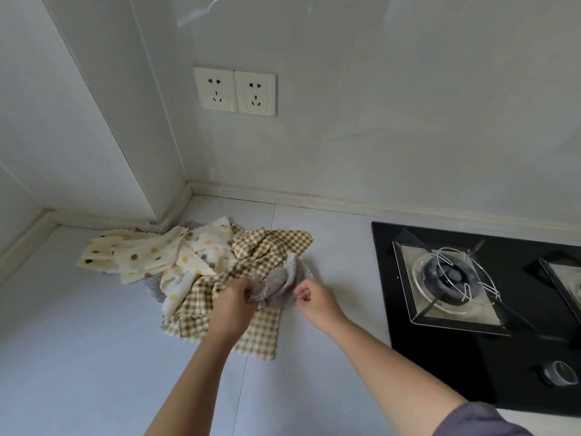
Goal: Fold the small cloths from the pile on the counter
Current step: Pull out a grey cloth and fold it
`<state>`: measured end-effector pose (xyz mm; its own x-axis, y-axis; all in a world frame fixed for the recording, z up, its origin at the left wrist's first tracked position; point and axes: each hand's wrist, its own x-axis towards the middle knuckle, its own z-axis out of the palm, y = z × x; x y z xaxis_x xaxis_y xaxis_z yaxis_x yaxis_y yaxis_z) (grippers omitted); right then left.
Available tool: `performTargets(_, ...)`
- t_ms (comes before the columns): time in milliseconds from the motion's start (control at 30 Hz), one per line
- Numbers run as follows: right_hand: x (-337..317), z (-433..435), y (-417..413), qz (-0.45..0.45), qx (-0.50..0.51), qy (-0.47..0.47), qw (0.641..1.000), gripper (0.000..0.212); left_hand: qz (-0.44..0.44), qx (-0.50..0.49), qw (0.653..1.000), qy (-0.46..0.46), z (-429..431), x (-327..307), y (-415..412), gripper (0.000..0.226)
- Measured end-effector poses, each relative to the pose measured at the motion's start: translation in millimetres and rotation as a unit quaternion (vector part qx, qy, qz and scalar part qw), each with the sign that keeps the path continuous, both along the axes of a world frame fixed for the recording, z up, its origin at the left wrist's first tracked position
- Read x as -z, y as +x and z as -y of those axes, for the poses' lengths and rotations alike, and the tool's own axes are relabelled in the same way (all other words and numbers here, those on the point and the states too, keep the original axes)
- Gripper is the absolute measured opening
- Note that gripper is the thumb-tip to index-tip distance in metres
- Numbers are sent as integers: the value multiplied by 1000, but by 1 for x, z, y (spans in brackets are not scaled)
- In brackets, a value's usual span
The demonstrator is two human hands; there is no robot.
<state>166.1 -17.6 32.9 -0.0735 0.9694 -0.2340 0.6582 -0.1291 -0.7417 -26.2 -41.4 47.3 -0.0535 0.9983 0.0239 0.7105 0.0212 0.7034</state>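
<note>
Pale wall (408,121) fills the upper view and meets a side panel in the corner at left.

Light grey bench (94,357) runs across the lower half, with tile seams visible.

Black glass hob (440,366) is set into the bench at right. One burner (449,275) sits on a steel plate with a wire pan support on it. A second burner is cut off by the frame edge.

Pile of small cloths (188,262) lies loose and unfolded on the bench, reaching back into the corner, well apart from the hob.
- Brown-and-cream checked cloth (261,335): spread across the front and right of the pile, partly under the left forearm.
- Cream cloths with coloured dots (141,253): crumpled, on the left and rear side.

Double wall socket (235,91), cream, is above the pile.

Grey cloth (279,278) with scalloped edges is lifted off the front right of the pile, bunched and sagging between the two hands.

Left hand (232,306): fingers curled tight round the grey cloth's left end.

Right hand (314,300): thumb and fingers pinch its right edge. A grey sleeve (490,420) shows at the upper arm.

Hob knob (559,372) is near the frame's right edge.
</note>
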Motion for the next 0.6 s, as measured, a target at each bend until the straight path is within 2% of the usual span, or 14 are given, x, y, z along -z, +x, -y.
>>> performTargets(67, -8, 4, 3, -26, -4, 14, 1000, 38, -2, 8, 1000, 5, 6, -5, 6, 43)
performTargets(133, -17, 6, 4, -33, -43, 56, 997, 54, 0, 19, 1000, 5, 9, -12, 12, 37)
performTargets(167, -21, 6, 4, -28, -69, 78, 994, 56, 3, 26, 1000, 10, 9, -14, 15, 34)
performTargets(267, -30, 4, 6, -2, -113, 130, 985, 32, 3, 42, 999, 20, 11, -21, 21, 28)
performTargets(367, -34, 2, 10, 22, -97, 165, 981, 9, 0, 44, 998, 46, 13, -21, 22, 24)
performTargets(467, -37, 3, 12, 12, -94, 150, 984, 9, 1, 54, 996, 69, 15, -21, 20, 17)
performTargets(600, -40, 10, 12, -12, -142, 92, 985, 23, 4, 82, 992, 92, 18, -24, 21, 25)
